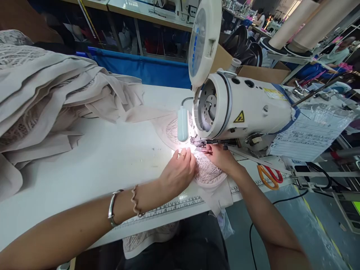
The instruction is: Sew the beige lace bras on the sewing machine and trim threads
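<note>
A pale pink lace piece with plain fabric edges [208, 173] lies under the needle area of a white sewing machine [253, 103]. My left hand [180, 173] rests on the lace just left of the needle, its fingers side by side and pressed down on the cloth; its thumb is hidden. Close to the presser foot, my right hand [221, 158] is closed on a thin pair of tweezers [207, 152], whose tips point left toward the needle. A small lamp [182, 124] lights the stitching spot. Part of the lace hangs over the table's front edge.
A big heap of pale pink lace and fabric pieces [59, 93] covers the table's left side. Orange-handled scissors [266, 177] and a red handle [275, 174] lie right of my right arm. A printed ruler strip [168, 208] runs along the front edge. Behind hangs blue cloth [140, 67].
</note>
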Available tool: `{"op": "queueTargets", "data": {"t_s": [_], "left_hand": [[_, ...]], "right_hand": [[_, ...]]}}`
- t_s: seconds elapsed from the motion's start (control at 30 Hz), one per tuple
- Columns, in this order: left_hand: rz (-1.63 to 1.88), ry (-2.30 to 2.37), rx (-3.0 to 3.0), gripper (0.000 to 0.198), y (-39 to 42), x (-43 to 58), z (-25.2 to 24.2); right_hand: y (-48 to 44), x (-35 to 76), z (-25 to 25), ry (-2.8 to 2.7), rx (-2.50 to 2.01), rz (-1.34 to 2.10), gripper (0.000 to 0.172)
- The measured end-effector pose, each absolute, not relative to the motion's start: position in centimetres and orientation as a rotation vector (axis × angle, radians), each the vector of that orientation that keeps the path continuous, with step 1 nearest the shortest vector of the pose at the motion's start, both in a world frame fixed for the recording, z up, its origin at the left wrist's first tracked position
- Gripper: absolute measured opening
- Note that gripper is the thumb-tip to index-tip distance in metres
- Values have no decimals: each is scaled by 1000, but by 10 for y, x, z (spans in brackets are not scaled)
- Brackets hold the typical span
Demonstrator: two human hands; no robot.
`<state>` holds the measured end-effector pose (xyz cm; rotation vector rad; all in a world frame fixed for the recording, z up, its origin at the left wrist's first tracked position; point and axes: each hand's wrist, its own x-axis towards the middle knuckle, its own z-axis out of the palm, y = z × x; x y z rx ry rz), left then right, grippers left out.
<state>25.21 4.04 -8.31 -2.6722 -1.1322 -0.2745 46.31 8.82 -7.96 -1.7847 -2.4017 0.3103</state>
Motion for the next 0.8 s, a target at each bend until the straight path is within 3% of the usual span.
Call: {"op": "queueTargets", "data": {"t_s": [0.1,0.2,0.6,0.8], "left_hand": [[-255,-1098,-2637,43,39,252,-89],[-231,-1021,-2690,47,45,244,-95],[-566,-811,-2961,43,84,207,-103],[-532,-786,-3026,43,105,196,-92]], "right_hand": [[86,469,-83,-2535,-1541,351,53],[83,471,-86,-2635,-1373,294,68],[79,462,-78,-2702,-1368,32,67],[78,458,-77,-2674,-1306,12,50]]}}
